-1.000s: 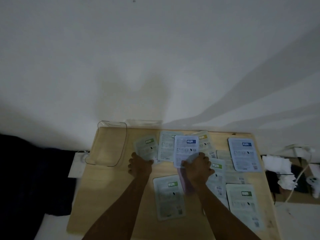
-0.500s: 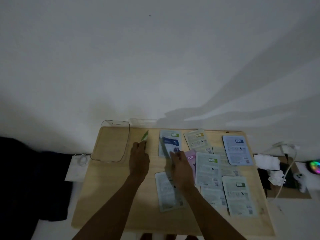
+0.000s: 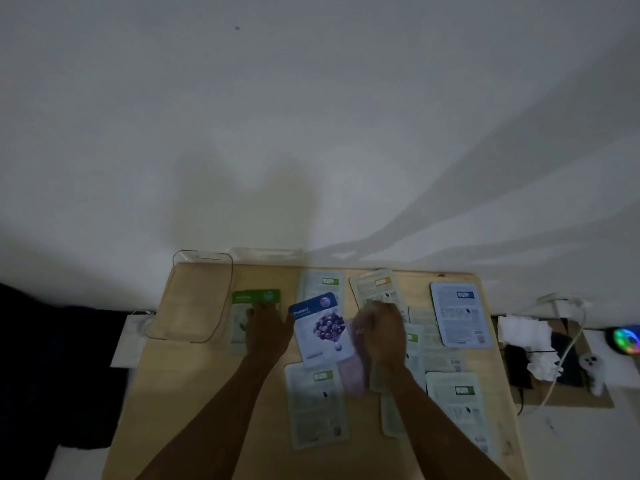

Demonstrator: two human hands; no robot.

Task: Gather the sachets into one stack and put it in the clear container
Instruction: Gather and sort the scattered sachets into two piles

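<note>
- Counter [image 3: 207, 393]: sachets lie scattered from its centre toward three o'clock; no stack yet.
- Clear container [image 3: 194, 299], at ten o'clock, looks empty.
- Blueberry sachet [image 3: 320, 329] lies face-up between the hands.
- Left hand [image 3: 268, 329] rests flat, released, on the green sachet [image 3: 256, 299].
- Right hand [image 3: 381, 332] is clenched on a pale sachet.

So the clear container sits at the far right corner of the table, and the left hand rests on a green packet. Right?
Not quite. In the head view the clear container sits at the table's far left corner. The left hand does rest on the green packet.
</note>
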